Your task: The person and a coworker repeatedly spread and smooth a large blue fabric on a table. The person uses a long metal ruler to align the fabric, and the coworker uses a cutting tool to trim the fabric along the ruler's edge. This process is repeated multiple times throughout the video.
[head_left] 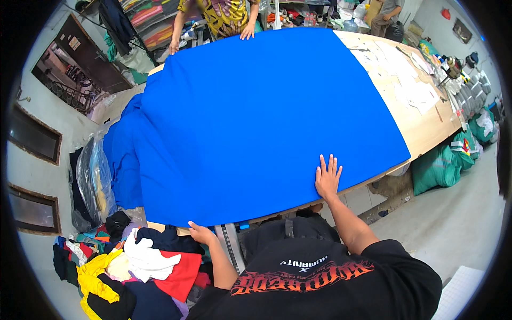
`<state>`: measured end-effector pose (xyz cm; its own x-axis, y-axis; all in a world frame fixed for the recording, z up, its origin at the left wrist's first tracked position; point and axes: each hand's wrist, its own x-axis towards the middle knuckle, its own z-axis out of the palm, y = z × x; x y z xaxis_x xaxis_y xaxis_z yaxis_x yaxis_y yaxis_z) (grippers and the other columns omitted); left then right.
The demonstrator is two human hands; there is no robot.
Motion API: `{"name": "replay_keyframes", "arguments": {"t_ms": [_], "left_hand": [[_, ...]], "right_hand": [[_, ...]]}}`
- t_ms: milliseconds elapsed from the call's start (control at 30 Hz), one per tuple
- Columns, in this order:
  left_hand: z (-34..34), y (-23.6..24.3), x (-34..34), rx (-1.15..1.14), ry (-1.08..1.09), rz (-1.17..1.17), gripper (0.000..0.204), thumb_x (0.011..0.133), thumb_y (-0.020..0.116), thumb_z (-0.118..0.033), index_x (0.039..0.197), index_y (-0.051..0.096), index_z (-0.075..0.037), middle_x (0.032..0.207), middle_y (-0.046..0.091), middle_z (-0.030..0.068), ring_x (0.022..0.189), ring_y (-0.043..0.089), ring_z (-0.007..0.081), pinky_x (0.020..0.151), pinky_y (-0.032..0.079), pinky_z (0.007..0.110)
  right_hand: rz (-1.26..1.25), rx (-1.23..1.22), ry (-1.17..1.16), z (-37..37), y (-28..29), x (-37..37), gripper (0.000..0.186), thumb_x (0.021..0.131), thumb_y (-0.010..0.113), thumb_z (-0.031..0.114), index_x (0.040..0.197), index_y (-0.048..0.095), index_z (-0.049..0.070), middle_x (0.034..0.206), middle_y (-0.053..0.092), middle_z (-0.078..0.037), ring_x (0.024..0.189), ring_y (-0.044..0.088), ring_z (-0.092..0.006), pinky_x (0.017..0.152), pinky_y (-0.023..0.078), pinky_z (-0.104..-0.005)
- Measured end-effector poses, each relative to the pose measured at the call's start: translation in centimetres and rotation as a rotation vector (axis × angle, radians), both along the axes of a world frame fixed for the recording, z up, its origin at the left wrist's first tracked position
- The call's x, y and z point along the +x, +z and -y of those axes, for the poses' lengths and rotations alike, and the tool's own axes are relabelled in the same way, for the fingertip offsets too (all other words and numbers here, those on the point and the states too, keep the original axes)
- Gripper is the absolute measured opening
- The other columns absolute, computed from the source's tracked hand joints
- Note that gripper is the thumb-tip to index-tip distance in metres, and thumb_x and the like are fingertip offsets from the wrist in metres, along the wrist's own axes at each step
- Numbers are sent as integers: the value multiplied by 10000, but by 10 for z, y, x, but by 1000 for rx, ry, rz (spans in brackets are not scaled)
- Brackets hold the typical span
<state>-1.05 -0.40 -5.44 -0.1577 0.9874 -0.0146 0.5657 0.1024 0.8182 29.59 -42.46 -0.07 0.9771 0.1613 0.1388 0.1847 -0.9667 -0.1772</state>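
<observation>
A broad sheet of bright blue fabric [266, 112] lies over a wooden table [442, 120], smooth in the middle and rippled toward the left. My right hand [328, 180] rests flat on it near the front edge, fingers spread. At the front left edge, my left hand [201, 233] is closed on the fabric's border, its fingers partly hidden. Across the table, a co-worker's hands touch the far edge: one hand [174, 47] at the far left corner, the other hand [247, 32] further right. More blue fabric [120, 160] hangs in folds off the left end.
Mixed loose clothes [154, 266] are heaped beside my left arm. Plastic-wrapped goods [96, 181] stand by the left wall. Paper pieces [418, 96] lie on the bare wood at right, and green sacks [437, 168] sit on the floor beyond. A metal rail [229, 246] lies beneath the front edge.
</observation>
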Motion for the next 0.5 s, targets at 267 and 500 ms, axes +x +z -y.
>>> {"name": "replay_keyframes", "arguments": {"t_ms": [267,500], "left_hand": [[-8,-1,8,-181,-65,58,534,1091,483,-420,1000,716,52,778,703,148,597,619,268,527,481,406],[-2,2,6,-112,-91,222,527,1081,538,-448,933,688,34,727,646,79,589,562,183,522,458,345]], "right_hand": [[-7,19,-4,6,-1,-3,581,1093,432,343,1654,317,241,1723,215,-190,1598,173,-378,1268,85,-623],[-7,-27,0,3,-9,0,579,1104,395,355,1663,294,243,1731,190,-186,1603,159,-371,1271,85,-616]]}}
